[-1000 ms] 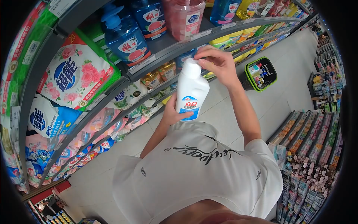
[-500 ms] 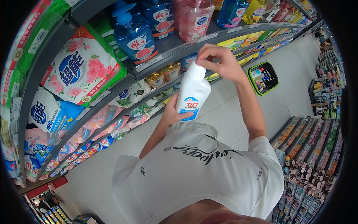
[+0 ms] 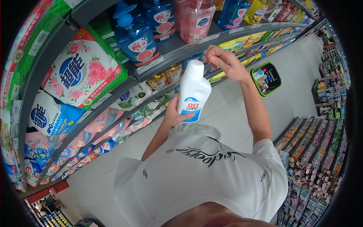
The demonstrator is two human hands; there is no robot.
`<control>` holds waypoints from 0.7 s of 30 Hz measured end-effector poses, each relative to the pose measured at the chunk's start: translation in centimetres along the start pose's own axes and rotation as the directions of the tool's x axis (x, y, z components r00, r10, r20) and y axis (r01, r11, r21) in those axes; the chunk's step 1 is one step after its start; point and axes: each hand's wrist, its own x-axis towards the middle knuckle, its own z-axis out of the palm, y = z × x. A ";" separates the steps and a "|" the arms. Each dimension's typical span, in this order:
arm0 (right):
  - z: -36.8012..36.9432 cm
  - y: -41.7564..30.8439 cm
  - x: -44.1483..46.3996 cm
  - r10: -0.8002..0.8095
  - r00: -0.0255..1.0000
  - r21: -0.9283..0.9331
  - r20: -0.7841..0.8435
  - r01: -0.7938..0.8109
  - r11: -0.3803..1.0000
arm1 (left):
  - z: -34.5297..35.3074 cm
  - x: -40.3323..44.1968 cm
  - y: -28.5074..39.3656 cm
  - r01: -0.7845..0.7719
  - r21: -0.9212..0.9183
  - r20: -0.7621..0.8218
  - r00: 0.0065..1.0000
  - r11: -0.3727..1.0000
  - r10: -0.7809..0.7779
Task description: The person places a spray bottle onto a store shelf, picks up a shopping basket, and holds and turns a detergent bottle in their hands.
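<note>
A white plastic bottle (image 3: 194, 89) with a blue and red label stands nearly upright in front of my chest, its white cap (image 3: 195, 67) in place. My left hand (image 3: 174, 113) is wrapped round its lower part, thumb across the label. Just to the right of the cap and apart from it, my right hand (image 3: 226, 62) is raised with its fingers curled into a pinch. Whatever lies between those fingertips, if anything, is too small to make out.
Shelves on the left hold blue pump bottles (image 3: 138, 41), a pink pump bottle (image 3: 193, 22) and a large rose-printed pack (image 3: 83, 68). A green-rimmed black basket (image 3: 273, 85) with items sits on the tiled floor. Racks of small goods (image 3: 314, 143) line the right.
My right hand has come away from the bottle's cap and moved slightly right, uncovering the cap. The bottle in my left hand has shifted slightly left.
</note>
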 end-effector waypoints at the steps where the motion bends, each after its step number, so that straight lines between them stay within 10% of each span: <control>1: 0.1 0.2 0.0 0.001 1.000 -0.001 -0.001 -0.001 1.000 | 0.0 0.0 0.2 0.002 -0.012 -0.012 1.000 1.000 -0.002; 21: 2.2 1.4 -0.6 -0.040 0.984 0.079 -0.173 0.055 0.995 | -0.2 -0.3 0.6 -0.013 -0.011 -0.023 1.000 1.000 0.013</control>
